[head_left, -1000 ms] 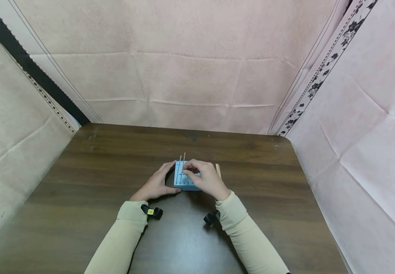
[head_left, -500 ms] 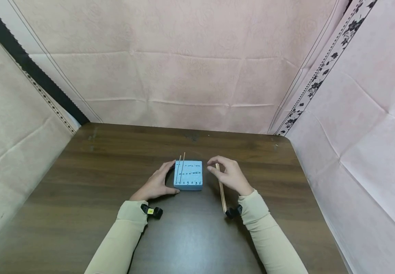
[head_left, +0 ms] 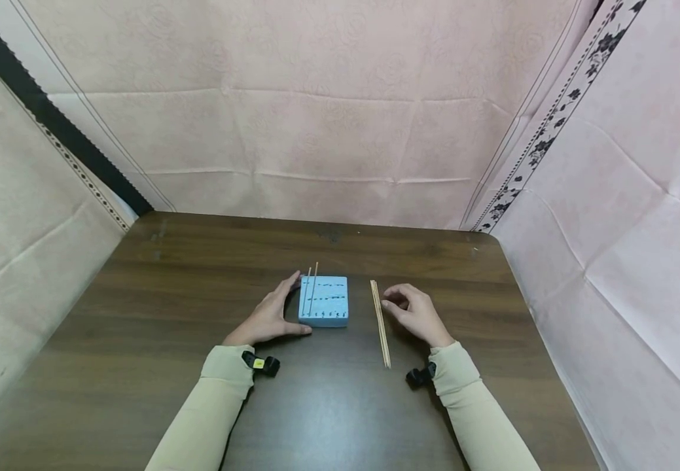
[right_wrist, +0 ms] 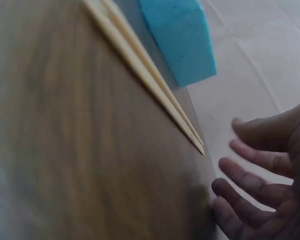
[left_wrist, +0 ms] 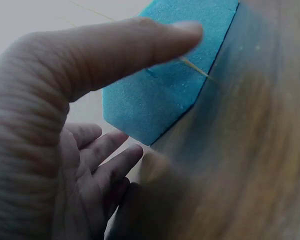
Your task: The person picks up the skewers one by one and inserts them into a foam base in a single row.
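A blue block (head_left: 330, 302) with dark rows of marks sits below the frame's middle, two thin sticks (head_left: 317, 267) poking past its top. The left hand (head_left: 273, 315), spread wide, cups its left side; the loose right hand (head_left: 419, 315), by pale sticks (head_left: 380, 324), holds nothing.

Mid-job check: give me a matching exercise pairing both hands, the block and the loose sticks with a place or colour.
1. left hand
2. right hand
3. loose sticks
4. block

A. light blue
B. right of the loose sticks
C. on the table, between block and right hand
D. at the block's left side

Pairs: 1-D, 2-B, 3-C, 4-A
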A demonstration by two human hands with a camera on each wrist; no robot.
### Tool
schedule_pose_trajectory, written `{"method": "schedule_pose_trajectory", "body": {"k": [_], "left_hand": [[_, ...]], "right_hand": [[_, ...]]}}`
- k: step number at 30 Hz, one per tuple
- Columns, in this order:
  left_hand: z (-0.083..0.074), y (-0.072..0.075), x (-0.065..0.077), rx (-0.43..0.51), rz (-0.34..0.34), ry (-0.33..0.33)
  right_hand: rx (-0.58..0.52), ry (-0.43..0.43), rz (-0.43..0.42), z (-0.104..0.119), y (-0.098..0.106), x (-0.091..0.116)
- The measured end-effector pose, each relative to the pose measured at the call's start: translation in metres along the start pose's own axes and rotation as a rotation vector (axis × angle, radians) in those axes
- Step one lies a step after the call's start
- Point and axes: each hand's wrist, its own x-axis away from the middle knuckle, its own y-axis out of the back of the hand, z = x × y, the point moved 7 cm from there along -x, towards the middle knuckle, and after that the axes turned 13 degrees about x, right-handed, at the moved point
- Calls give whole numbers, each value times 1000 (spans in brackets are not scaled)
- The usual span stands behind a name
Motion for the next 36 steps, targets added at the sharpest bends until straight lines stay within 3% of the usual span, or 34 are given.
{"method": "schedule_pose_trajectory", "body": {"k": [12, 36], "left_hand": [[2, 1, 0, -35, -14, 30], [4, 0, -2, -34, -11, 36]], "right_hand": [[97, 26, -58, -3, -16, 8], [132, 2, -121, -6, -14, 11]]}}
